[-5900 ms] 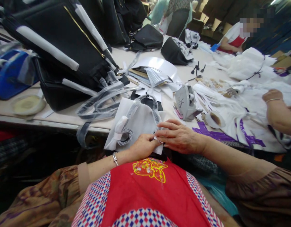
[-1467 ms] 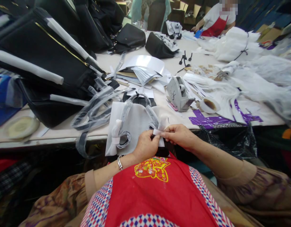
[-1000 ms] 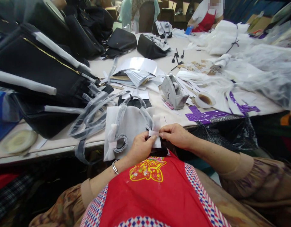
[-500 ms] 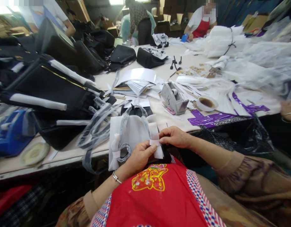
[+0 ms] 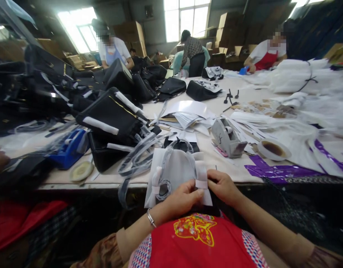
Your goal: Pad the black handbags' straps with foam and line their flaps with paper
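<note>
A bag covered in white wrapping [image 5: 178,167] stands upright at the table's front edge, close to my body. Clear plastic covers its looped handle, and a coiled strap [image 5: 163,189] hangs at its lower left. My left hand [image 5: 185,195] is closed on the white strip [image 5: 201,178] at the bag's right side, thumb over the strip's lower part. Beside it, my right hand [image 5: 220,186] is closed at the bag's right edge; its fingertips are partly hidden behind that edge.
A grey tape dispenser [image 5: 228,137] stands to the right, near a tape roll [image 5: 273,149] and purple tape [image 5: 280,169]. Black bags [image 5: 112,115] and a blue dispenser [image 5: 68,149] lie left. White sheets [image 5: 185,113] are behind. Several people are around the table.
The camera view has tilted up and turned left, so the scene sits lower and further right. Both hands stay at the bag's right side. A blurred hand appears at the far left.
</note>
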Action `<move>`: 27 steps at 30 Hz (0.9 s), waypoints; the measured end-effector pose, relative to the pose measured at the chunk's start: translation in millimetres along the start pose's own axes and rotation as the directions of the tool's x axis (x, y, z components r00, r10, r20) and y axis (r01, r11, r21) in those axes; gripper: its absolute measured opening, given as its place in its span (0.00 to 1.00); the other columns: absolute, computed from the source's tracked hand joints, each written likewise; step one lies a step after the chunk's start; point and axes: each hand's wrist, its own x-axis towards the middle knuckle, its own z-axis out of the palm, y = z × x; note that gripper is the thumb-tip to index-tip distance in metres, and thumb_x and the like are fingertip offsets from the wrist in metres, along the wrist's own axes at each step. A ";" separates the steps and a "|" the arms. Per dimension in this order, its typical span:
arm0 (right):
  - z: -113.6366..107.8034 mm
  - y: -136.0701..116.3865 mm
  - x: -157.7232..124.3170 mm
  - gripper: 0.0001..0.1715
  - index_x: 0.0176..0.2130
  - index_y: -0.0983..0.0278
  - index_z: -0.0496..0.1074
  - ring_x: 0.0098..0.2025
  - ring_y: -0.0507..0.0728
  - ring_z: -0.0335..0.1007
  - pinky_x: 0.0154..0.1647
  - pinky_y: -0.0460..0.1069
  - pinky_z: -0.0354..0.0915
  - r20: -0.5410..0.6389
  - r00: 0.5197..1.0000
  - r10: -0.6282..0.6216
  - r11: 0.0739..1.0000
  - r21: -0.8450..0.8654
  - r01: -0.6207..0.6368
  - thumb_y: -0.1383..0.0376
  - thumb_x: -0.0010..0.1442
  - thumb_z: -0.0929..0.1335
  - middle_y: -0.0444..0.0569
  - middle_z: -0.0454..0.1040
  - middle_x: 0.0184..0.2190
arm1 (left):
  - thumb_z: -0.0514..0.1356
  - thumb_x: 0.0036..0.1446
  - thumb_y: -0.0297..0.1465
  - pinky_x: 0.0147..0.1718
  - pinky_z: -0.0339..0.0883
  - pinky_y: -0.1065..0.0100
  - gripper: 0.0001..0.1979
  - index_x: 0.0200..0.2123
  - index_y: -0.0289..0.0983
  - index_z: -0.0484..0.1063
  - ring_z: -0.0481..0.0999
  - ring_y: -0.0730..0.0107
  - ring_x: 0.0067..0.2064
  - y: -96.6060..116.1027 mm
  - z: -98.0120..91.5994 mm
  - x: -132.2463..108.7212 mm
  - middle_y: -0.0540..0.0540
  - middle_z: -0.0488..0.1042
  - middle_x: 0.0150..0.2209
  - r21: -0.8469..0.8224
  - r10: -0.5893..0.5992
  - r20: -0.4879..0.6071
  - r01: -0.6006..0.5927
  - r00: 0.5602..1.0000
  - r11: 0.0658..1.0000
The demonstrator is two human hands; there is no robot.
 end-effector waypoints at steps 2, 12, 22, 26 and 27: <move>5.6 11.0 -18.8 0.15 0.35 0.63 0.78 0.39 0.63 0.73 0.42 0.55 0.67 -0.202 0.972 0.123 0.991 -0.033 -0.133 0.57 0.61 0.65 0.52 0.78 0.34 | 0.56 0.62 0.33 0.33 0.74 0.64 0.18 0.55 0.39 0.71 0.79 0.62 0.35 9.5 -9.7 -16.2 0.42 0.78 0.37 0.274 0.150 -0.062 -0.127 0.987 0.953; 36.6 76.2 -66.1 0.31 0.43 0.63 0.80 0.54 0.71 0.70 0.57 0.61 0.64 -0.018 0.925 0.379 0.891 0.276 -0.360 0.42 0.54 0.68 0.56 0.78 0.47 | 0.61 0.60 0.44 0.61 0.60 0.44 0.24 0.55 0.39 0.71 0.67 0.47 0.62 -22.7 -64.5 -80.5 0.36 0.74 0.53 0.924 0.656 0.359 -0.352 0.664 -0.149; 6.0 -56.3 -37.4 0.25 0.47 0.61 0.79 0.45 0.65 0.75 0.51 0.57 0.68 0.372 0.925 -0.076 0.704 0.677 -0.214 0.54 0.51 0.75 0.52 0.79 0.44 | 0.62 0.56 0.36 0.63 0.57 0.43 0.24 0.57 0.38 0.72 0.75 0.50 0.55 -10.3 -50.2 -107.9 0.37 0.77 0.52 0.976 0.670 0.169 -0.218 0.723 -0.011; -24.3 -131.1 -22.4 0.40 0.51 0.64 0.76 0.51 0.66 0.72 0.53 0.55 0.67 0.383 0.879 -0.284 0.723 0.688 -0.066 0.41 0.48 0.73 0.55 0.77 0.48 | 0.66 0.52 0.40 0.42 0.76 0.56 0.14 0.40 0.39 0.79 0.79 0.57 0.37 15.5 -31.0 -125.5 0.43 0.81 0.37 0.859 0.693 -0.217 -0.202 0.687 0.470; -29.9 -147.9 -18.3 0.43 0.52 0.65 0.76 0.52 0.67 0.72 0.53 0.55 0.67 0.385 0.857 -0.343 0.728 0.685 -0.017 0.39 0.47 0.73 0.55 0.77 0.47 | 0.67 0.51 0.41 0.36 0.76 0.59 0.14 0.37 0.38 0.79 0.78 0.59 0.33 19.0 -24.9 -126.0 0.44 0.80 0.33 0.777 0.661 -0.332 -0.202 0.673 0.596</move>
